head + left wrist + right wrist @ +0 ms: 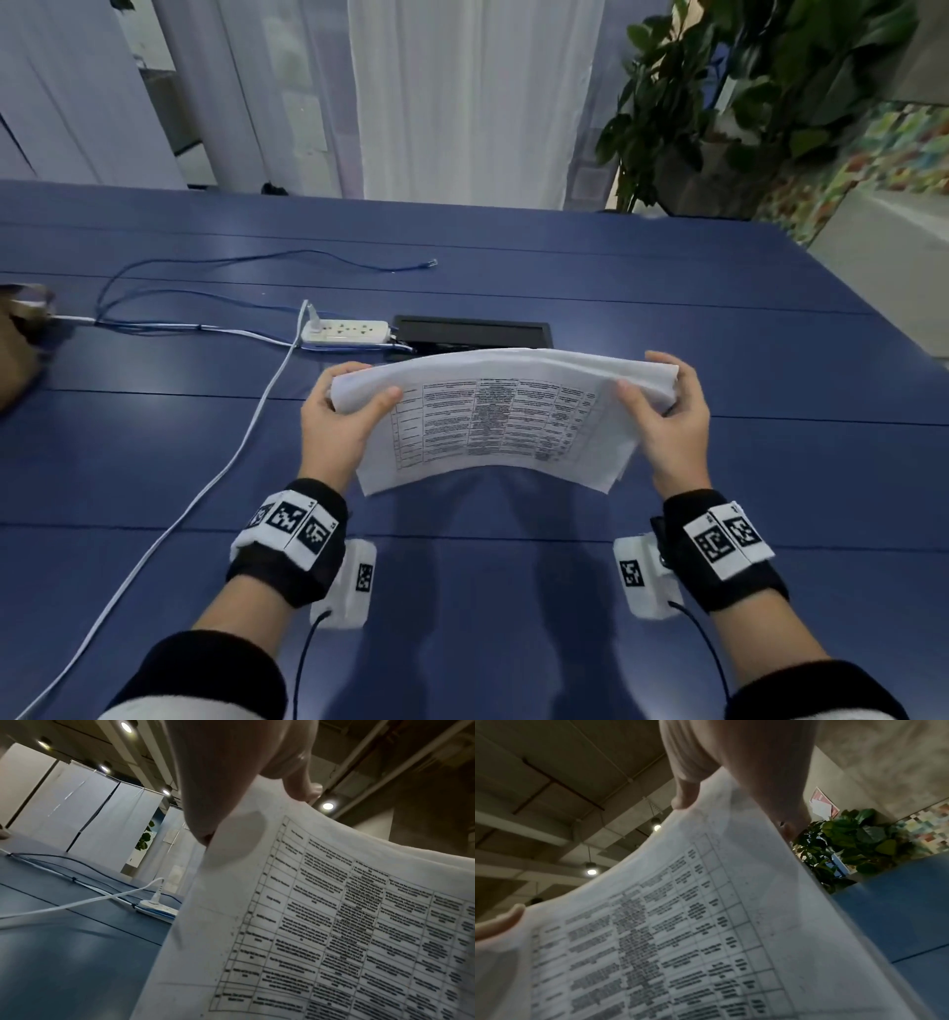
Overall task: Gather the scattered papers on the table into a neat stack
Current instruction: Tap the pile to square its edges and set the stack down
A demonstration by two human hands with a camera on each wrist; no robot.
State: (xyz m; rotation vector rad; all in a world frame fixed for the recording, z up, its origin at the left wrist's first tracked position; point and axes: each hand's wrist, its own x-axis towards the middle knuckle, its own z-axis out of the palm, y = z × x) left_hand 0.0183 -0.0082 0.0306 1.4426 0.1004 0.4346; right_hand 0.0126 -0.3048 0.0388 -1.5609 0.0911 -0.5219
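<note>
Left hand [336,424]: thumb on top, fingers beneath — pinching the papers [500,419] (left edge).
Right hand [670,419]: pinching their right edge.
Papers: bowed upward above table [719,360].

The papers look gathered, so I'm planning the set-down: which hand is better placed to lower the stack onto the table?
Probably neither alone: the left hand and right hand each grip one end of the papers, held bowed above the table. Lower with both.

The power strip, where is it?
In the head view the white power strip lies on the blue table, left of the black hatch, just beyond the held papers.
</note>
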